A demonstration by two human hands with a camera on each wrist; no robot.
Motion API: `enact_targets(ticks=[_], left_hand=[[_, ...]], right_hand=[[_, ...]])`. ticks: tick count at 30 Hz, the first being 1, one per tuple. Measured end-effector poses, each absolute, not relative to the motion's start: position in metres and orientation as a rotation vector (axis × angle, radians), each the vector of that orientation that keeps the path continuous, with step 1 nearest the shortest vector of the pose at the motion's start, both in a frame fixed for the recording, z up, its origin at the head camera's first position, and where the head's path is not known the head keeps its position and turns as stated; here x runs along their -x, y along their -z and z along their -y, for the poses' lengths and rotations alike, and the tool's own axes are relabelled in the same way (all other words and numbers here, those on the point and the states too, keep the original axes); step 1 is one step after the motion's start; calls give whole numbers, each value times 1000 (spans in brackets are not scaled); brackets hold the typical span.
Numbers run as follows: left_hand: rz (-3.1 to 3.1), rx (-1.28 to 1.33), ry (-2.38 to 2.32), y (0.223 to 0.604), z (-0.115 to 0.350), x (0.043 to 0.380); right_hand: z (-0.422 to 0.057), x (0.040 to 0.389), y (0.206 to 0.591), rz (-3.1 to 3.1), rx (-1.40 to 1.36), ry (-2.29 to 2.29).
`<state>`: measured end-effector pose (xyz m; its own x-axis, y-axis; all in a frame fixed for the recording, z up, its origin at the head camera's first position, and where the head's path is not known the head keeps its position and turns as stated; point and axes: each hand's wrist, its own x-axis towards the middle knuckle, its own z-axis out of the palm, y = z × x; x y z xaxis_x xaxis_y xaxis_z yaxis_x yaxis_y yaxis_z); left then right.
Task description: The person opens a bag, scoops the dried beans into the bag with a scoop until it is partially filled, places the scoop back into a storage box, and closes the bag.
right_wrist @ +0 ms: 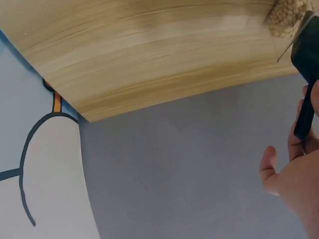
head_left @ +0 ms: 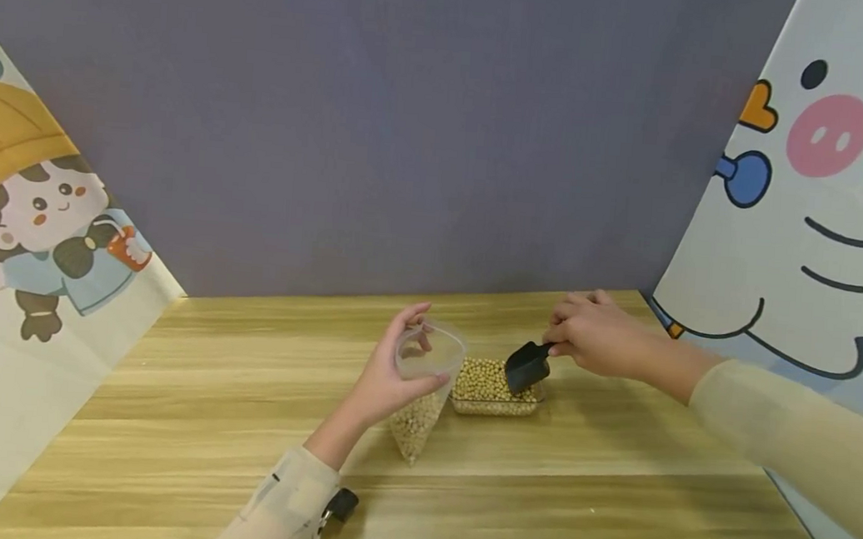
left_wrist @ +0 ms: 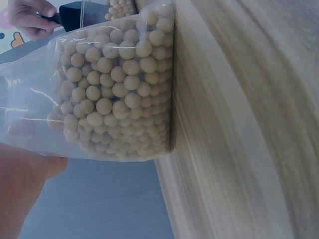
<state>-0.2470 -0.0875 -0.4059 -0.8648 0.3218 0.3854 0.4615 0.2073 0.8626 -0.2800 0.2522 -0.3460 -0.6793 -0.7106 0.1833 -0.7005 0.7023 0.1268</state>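
Note:
My left hand holds a clear plastic bag by its mouth, thumb and fingers spread round the opened rim. Round pale yellow beans fill the lower part of the bag, whose bottom meets the table in the left wrist view. To the right of the bag stands a clear rectangular container full of the same kind of beans. My right hand grips a black scoop by its handle, blade tilted down at the container's right part. Whether the blade carries beans is hidden.
The wood-grain table runs back to a grey upright panel. Cartoon-printed panels stand at the left and right. A black device is worn at the left wrist.

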Motion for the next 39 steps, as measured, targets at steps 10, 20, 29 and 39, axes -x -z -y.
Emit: enact_targets(ticks=[10,20,29,39], left_hand=[[2343,758,1751,406,88,247],[2349,745,1772,406,88,249],[2342,759,1785,407,89,250],[2344,750,1778,406,88,249]], right_hand=[[-242,279,362,2729,-1131,-48],[-240,276,385,2717,-1125,-302],[-236,274,410,2668,-1140,-472],[-224,263,429,2680,-1028,-596]])
